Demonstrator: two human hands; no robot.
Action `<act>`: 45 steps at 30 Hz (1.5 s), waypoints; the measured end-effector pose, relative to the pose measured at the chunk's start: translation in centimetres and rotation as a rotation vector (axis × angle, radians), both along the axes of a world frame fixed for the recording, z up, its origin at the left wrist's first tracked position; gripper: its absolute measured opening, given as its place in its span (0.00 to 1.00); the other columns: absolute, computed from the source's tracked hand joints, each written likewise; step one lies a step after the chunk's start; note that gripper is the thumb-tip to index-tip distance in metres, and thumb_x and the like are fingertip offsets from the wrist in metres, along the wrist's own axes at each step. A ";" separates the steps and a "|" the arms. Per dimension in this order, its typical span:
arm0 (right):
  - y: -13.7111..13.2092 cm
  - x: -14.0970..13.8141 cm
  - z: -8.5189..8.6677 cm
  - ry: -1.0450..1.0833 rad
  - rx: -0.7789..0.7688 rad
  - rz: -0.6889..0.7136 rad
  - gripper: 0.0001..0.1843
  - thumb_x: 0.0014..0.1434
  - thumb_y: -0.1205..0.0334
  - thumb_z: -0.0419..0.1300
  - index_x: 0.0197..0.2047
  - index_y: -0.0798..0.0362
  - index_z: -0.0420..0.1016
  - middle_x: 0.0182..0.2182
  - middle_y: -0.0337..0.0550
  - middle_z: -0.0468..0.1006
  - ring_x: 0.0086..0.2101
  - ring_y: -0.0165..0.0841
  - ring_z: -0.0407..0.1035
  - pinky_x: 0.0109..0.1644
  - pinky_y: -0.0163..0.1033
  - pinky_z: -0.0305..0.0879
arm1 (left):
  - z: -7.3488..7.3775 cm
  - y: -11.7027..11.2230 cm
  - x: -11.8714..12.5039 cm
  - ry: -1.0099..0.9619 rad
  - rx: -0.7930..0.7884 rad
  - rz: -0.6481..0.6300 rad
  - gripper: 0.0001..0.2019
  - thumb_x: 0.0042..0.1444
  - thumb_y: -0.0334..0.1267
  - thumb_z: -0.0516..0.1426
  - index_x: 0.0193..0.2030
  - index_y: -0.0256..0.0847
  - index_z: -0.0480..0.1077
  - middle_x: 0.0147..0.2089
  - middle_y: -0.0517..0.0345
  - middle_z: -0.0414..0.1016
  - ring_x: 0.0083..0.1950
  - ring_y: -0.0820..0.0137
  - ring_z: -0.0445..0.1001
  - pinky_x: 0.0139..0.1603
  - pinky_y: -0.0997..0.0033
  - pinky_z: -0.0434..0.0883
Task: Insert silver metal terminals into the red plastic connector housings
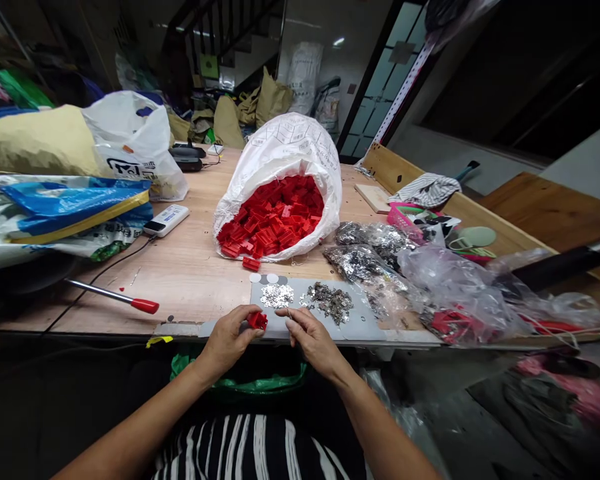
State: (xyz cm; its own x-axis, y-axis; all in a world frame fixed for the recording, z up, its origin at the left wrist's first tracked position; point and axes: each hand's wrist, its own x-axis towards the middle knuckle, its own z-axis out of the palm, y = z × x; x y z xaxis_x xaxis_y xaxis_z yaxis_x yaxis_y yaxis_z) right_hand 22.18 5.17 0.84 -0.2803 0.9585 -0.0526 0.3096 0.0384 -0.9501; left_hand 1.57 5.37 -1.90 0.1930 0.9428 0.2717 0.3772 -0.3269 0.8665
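Between the thumb and fingers of my left hand [231,337] is a red plastic part [257,321], held over the table's front edge. My right hand [307,335] is pinched just to its right, with what looks like a tiny metal piece [289,313] at the fingertips; its kind is too small to make out. Beyond my hands, on a grey sheet [366,321], lie a bright pile of small silvery pieces [277,295] and a darker pile of small metal pieces [330,301]. A white woven sack [293,143] lies on its side, its mouth showing many red plastic parts [280,217].
At the right are plastic bags of metal pieces [355,260] and a pink basket [405,220]. A red-tipped lever [144,305], a white power bank [166,220] and stuffed bags [70,207] occupy the left. Below the table edge hangs a green bag [260,385].
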 end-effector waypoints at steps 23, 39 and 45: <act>0.2 -0.1 -0.8 -0.566 0.369 0.135 0.10 0.61 0.67 0.56 0.45 0.49 0.75 0.37 0.41 0.75 0.39 0.32 0.70 0.45 0.35 0.65 | -0.6 1.9 -0.1 0.086 -0.124 -0.167 0.20 0.51 0.34 0.61 0.52 0.43 0.70 0.44 0.57 0.78 0.45 0.67 0.75 0.51 0.67 0.69; -0.2 -0.5 -1.1 -0.594 0.358 0.142 0.09 0.63 0.67 0.54 0.43 0.49 0.74 0.37 0.41 0.73 0.38 0.32 0.70 0.43 0.34 0.65 | -0.8 2.1 -0.2 0.041 -0.143 -0.176 0.19 0.50 0.35 0.63 0.51 0.46 0.73 0.44 0.58 0.79 0.44 0.66 0.75 0.50 0.68 0.69; -1.1 -2.5 0.3 -0.806 0.290 0.076 0.09 0.64 0.67 0.52 0.41 0.49 0.73 0.36 0.41 0.72 0.34 0.33 0.71 0.35 0.34 0.64 | -0.8 2.1 -0.1 0.021 -0.152 -0.184 0.16 0.51 0.33 0.62 0.48 0.43 0.73 0.43 0.57 0.79 0.43 0.67 0.76 0.48 0.68 0.70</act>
